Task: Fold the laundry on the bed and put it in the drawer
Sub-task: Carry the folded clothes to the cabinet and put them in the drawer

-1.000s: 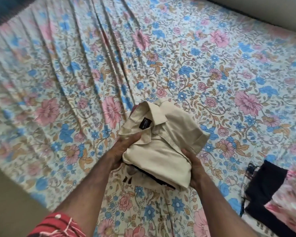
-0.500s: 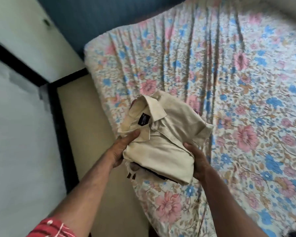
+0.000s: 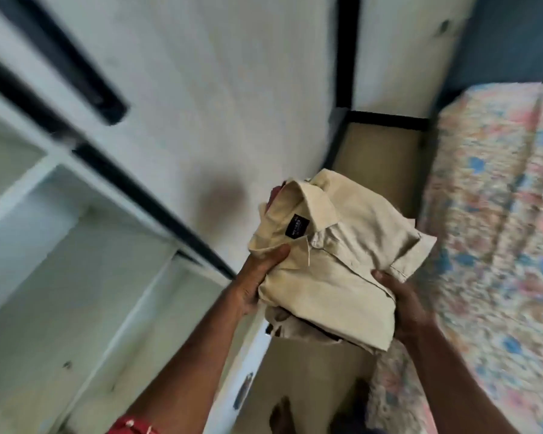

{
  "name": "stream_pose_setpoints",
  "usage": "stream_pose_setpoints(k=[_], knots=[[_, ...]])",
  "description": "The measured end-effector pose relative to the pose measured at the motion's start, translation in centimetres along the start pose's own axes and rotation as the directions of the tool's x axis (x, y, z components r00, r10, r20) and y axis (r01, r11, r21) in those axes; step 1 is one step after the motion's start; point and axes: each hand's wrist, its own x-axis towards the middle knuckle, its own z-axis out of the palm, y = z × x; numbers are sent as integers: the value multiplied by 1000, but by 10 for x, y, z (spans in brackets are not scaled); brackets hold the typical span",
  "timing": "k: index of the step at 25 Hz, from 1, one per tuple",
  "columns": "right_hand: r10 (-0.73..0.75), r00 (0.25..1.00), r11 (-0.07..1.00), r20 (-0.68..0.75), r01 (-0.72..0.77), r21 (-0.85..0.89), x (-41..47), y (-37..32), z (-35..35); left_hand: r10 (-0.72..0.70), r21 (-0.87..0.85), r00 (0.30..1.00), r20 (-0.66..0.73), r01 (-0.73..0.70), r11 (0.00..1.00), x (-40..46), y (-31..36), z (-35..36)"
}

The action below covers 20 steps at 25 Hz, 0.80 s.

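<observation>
A folded beige collared shirt [image 3: 336, 261] with a black neck label hangs in the air between my hands, over the floor strip beside the bed. My left hand [image 3: 257, 277] grips its left edge, thumb on top near the collar. My right hand [image 3: 402, 302] holds the right lower edge from below, thumb on top. The bed [image 3: 496, 214] with its floral sheet lies to the right. An open white compartment [image 3: 60, 277] of the wardrobe lies at the left, its inside bare where visible.
White wardrobe doors [image 3: 217, 89] with black handles and trim fill the upper left and centre. A narrow beige floor strip [image 3: 380, 158] runs between wardrobe and bed. A blue wall [image 3: 508, 39] stands at the top right. The view is blurred by motion.
The view has swung left from the bed to the wardrobe. Both hands still carry the folded shirt, which is now off the bed and over the floor gap.
</observation>
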Motion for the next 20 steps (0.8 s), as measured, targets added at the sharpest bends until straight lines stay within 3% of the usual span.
stream_pose_setpoints(k=[4,8,14,17,20], knots=[[101,985,973,138,-69,-221,33,48,115,-16,-206,957,-288,-45,977,-80,-21,-117],[236,937,904,258,-114,-413,54,105,195,-104,-406,861,-498,-125,905,-148,-67,-192],[452,863,701,225,-188,-688,93,176,226,-336,-636,755,-563,-137,759,-185,-153,-223],[482,867,583,127,-209,-785,119,196,230,-434,-713,736,-519,-92,695,-180,-181,-225],[578,815,404,47,-236,-884,147,208,234,-483,-749,728,-486,-62,660,-172,-205,-231]])
